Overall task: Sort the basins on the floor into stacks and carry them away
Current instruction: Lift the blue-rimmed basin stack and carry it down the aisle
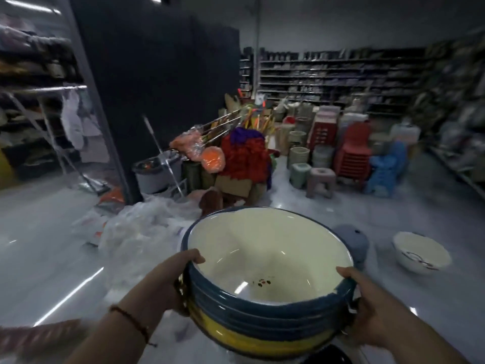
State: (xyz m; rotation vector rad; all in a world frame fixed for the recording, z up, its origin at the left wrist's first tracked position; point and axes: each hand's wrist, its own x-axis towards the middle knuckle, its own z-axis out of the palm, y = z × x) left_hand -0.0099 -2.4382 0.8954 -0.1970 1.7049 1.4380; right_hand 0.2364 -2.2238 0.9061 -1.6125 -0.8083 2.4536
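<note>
Beyond the stack of basins (267, 306), crumpled plastic sheets (136, 229) lie to its left; a white basin (421, 254) (alone on the floor) and a grey upturned basin (354, 241) sit to its right. The left hand (168, 281) and right hand (378, 311) grip the stack's opposite rims, thumbs hooked over the top edge.

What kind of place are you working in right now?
Probably a housewares shop or its stockroom: long stocked shelves on the back wall, stacked plastic chairs and stools on the floor, and bundled mops beside them.
</note>
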